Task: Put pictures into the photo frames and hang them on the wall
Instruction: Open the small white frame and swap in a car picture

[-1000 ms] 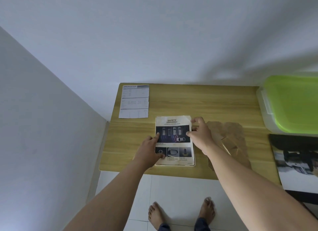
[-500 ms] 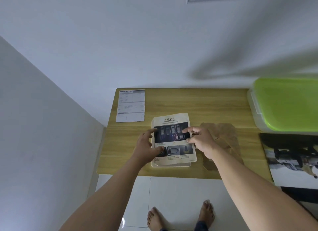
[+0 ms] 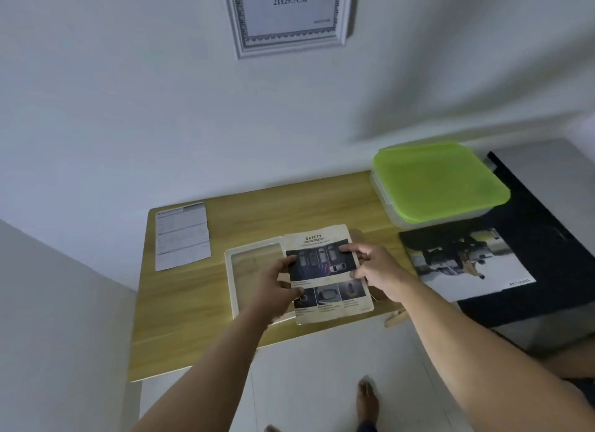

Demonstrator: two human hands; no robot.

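We see the safety picture (image 3: 328, 275) — a printed sheet headed "SAFETY", with photos of cars — held in both hands just above the desk (image 3: 180, 306), near its front edge. The left hand (image 3: 277, 286) grips the sheet's left edge, thumb on top and fingers (image 3: 297, 291) curled against the print. The right hand (image 3: 375, 269) pinches the right edge, its forefinger lying across the upper photo. The sheet partly covers a white photo frame (image 3: 231, 283) that lies flat on the desk; the frame's clear pane shows to the left of the sheet, and wood grain shows through it.

Left of the frame lies a printed specification sheet (image 3: 182, 236), flat and apart from it. Behind the right wrist a brown backing board (image 3: 394, 319) pokes out at the desk's front edge (only a corner shows). To the right, a large car poster (image 3: 467, 261) lies across a black surface (image 3: 544, 238). At the desk's far right corner sits a clear plastic box with a lime-green lid (image 3: 438, 180) — the lid is on, and we cannot tell what is inside. On the wall (image 3: 128, 93) above hangs a second white frame (image 3: 286, 19) with a placeholder sheet printed "21x29.7CM". Below the desk, bare feet (image 3: 367, 399) stand on the tiled floor.
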